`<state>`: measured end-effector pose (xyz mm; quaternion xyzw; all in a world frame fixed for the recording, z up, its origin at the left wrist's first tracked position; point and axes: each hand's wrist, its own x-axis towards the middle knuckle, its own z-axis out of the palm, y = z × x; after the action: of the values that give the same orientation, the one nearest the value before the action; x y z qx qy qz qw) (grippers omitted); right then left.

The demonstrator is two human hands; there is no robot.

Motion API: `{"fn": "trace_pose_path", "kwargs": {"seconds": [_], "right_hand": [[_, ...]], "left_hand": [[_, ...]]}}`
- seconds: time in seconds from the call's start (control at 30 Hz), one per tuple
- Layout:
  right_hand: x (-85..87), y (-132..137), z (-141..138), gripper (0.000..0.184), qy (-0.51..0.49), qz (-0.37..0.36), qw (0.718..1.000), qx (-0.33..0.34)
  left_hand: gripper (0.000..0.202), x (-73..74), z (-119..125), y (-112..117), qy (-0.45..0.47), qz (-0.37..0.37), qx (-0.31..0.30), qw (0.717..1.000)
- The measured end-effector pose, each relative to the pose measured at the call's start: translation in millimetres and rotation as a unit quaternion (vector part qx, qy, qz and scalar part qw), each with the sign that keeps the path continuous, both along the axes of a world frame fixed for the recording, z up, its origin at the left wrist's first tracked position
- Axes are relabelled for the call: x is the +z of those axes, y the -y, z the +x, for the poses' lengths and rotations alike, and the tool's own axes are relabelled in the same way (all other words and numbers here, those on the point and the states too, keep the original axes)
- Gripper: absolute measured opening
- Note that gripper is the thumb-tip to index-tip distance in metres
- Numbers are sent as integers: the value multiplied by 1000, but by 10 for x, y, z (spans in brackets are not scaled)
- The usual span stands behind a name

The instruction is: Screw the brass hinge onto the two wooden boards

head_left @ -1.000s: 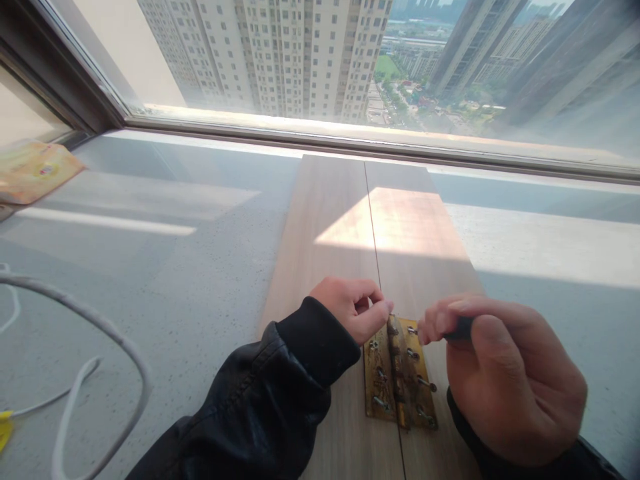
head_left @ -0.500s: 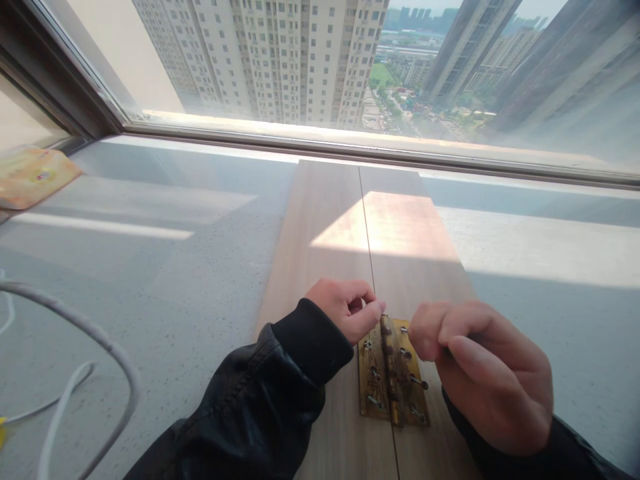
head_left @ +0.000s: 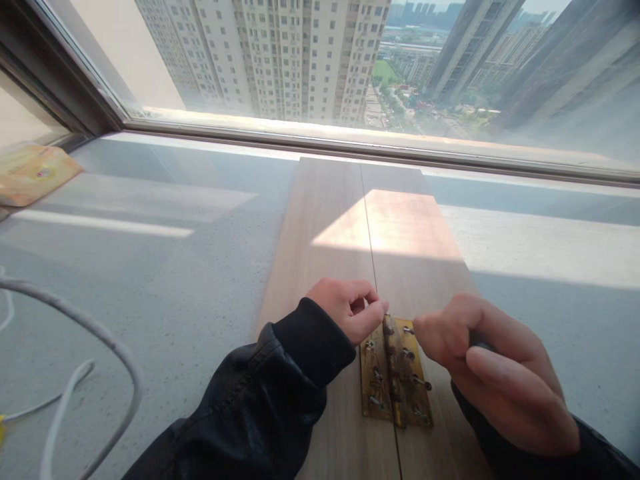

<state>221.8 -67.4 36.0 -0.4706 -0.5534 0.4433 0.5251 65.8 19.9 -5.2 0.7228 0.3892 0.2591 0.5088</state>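
Window (head_left: pixel 320 67): fills the far side of the view, with tower blocks beyond the glass; its dark frame runs along the back edge of the sill.
Desk (head_left: pixel 165 267): a grey speckled sill surface, part in sun and part in shade, carrying everything here.
Boards (head_left: pixel 325 233): two pale wood panels lying side by side, their seam running from the window toward the person.
Cable (head_left: pixel 100 347): a white loop lying on the grey surface at the left, well apart from the boards.
Packet (head_left: pixel 35 175): a yellow-orange flat pack at the far left edge, blurred.
Right hand (head_left: pixel 495 373): curled over the right leaf of the hinge; its grip is clenched round a small dark object, of which only a sliver shows between the fingers, so I cannot tell what tool it is.
Left hand (head_left: pixel 347 308): in a black sleeve, thumb and forefinger pinched together at the top of the hinge knuckle; whether they trap a small part is too small to tell.
Hinge (head_left: pixel 395 373): tarnished brass, lying open across the seam near the person, one leaf on each board.
Screws (head_left: pixel 423 383): several stand proud of the leaves, not driven home.
Doing it well: in my judgement, the left hand should steady the hinge so the knuckle stays over the seam, while the right hand works squarely above one screw, with downward pressure to avoid slipping.
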Motion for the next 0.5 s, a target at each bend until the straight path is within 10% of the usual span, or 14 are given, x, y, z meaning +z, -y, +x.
{"fn": "trace_pose_path", "kwargs": {"seconds": [0.27,0.5], "right_hand": [[-148,35,-212,13,80,140,971,-178],[-17,3,-100,31,-35,-9,997,-73]], "left_hand": [[29,-2,-10,17,1,4,2,1000],[29,-6,2,14,-1,3,3,1000]]}}
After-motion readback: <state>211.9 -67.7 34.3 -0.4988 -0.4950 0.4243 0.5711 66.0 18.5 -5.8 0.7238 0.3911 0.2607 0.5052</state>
